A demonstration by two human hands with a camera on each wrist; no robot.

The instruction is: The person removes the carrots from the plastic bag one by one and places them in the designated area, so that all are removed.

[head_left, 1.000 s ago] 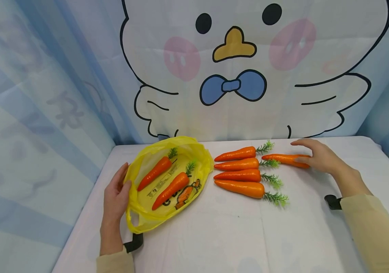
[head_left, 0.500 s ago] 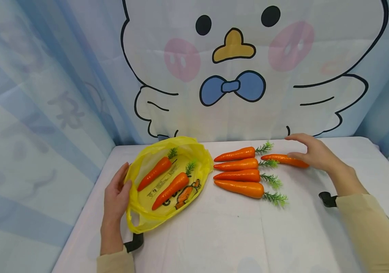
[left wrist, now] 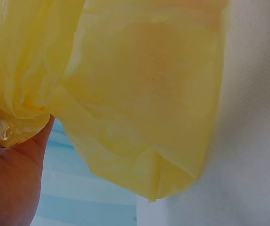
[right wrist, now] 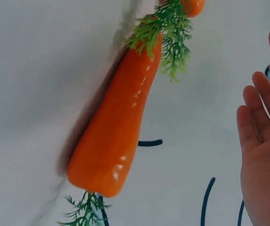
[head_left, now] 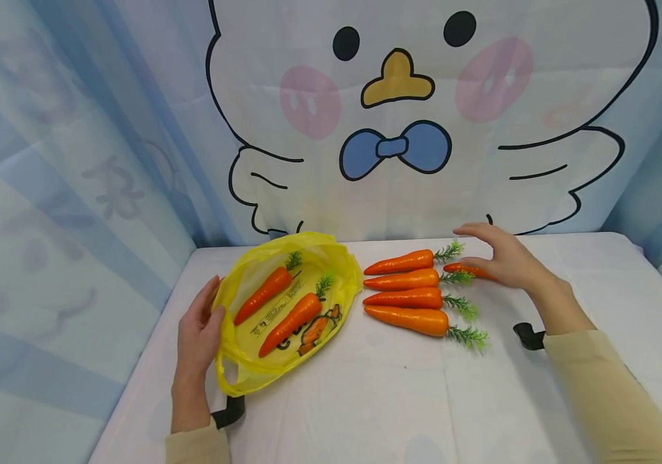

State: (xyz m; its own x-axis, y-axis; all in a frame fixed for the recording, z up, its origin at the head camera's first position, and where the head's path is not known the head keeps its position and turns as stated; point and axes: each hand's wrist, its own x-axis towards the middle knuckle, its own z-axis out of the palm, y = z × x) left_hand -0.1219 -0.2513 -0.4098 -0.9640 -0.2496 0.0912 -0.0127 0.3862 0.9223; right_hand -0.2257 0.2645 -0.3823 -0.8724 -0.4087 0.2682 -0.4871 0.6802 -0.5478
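My left hand (head_left: pixel 197 332) holds the left rim of a yellow plastic bag (head_left: pixel 314 241), thumb on the near side. In the left wrist view the bag (left wrist: pixel 144 94) hides most of its fingers. Two toy carrots with green tops, an upper one (head_left: pixel 263 294) and a lower one (head_left: pixel 292 322), lie in the bag's mouth. My right hand (head_left: pixel 507 258) hovers over a single carrot (head_left: pixel 470 268), partly covering it. The right wrist view shows this carrot (right wrist: pixel 114 117) lying apart from the hand (right wrist: pixel 266 155), whose fingers are extended and hold nothing.
Several more carrots lie in a row right of the bag, tips pointing left, from the back one (head_left: pixel 403 262) to the front one (head_left: pixel 408 320). A white cloth (head_left: pixel 354 406) covers the table. A curtain with a cartoon bird (head_left: pixel 394 206) hangs behind.
My right hand has drawn away from around the single carrot's thick end and shifted left above it. That carrot stays in place. My left hand and the bag have not visibly moved.
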